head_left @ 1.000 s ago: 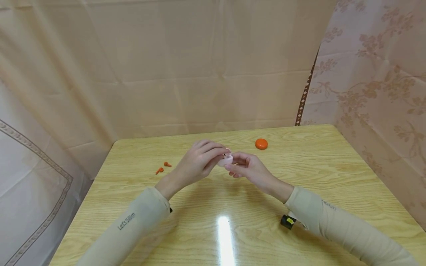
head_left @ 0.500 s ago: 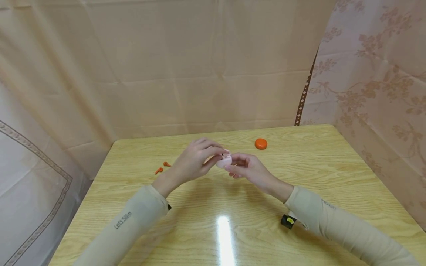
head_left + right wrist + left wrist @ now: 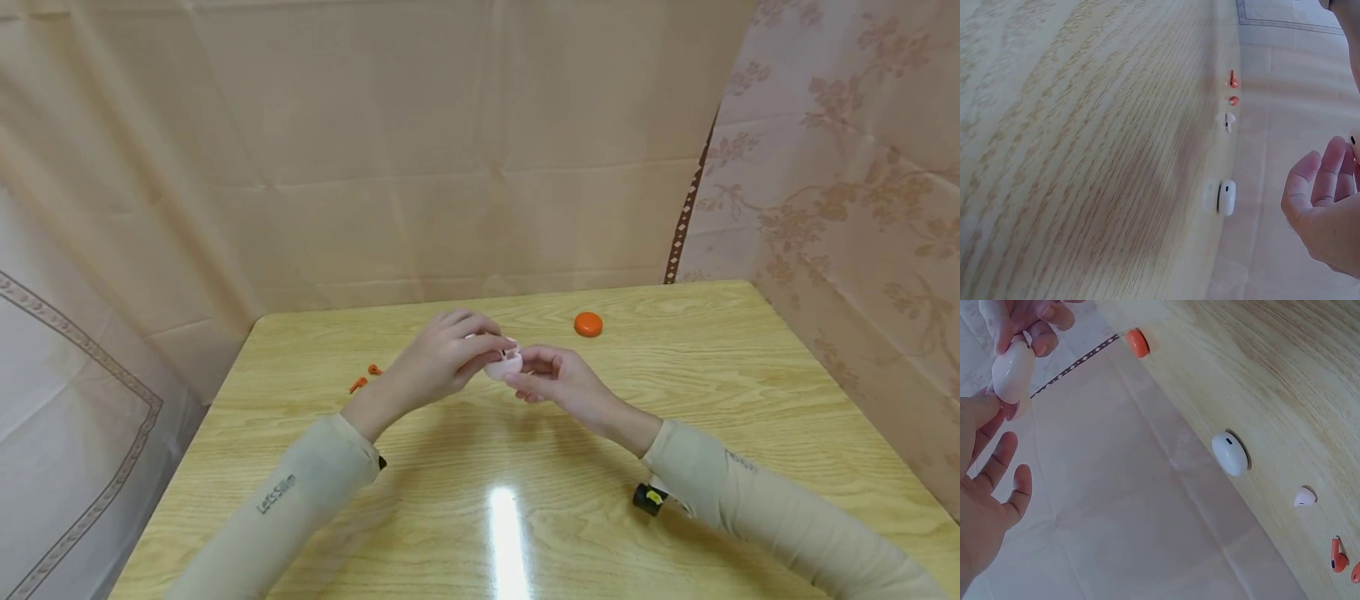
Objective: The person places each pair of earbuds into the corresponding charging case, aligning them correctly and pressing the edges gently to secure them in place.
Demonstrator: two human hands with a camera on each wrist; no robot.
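Above the table, my right hand (image 3: 562, 383) grips a pinkish-white earbud case (image 3: 501, 368) between thumb and fingers, its lid raised. My left hand (image 3: 444, 360) reaches to the case's opening from the other side, thumb and index finger pinching a small pale earbud, mostly hidden by the fingers; a dark mark shows beside the fingertips. The left wrist view has the rounded back of the case (image 3: 1013, 375) between the two hands, with the left hand's other fingers spread loosely below. In the right wrist view the left hand (image 3: 1335, 206) is at the right edge, where the case is mostly cut off.
Two orange earbuds (image 3: 358, 384) lie left of the left hand. A round orange case (image 3: 588, 324) sits toward the table's back right. Behind the left hand are a white earbud case (image 3: 1230, 453) and a single pale earbud (image 3: 1305, 497), near the table's far edge.
The pinkish-white case and the left hand have shifted slightly left. The left wrist now covers part of the orange earbuds. My right hand keeps its grip almost still.
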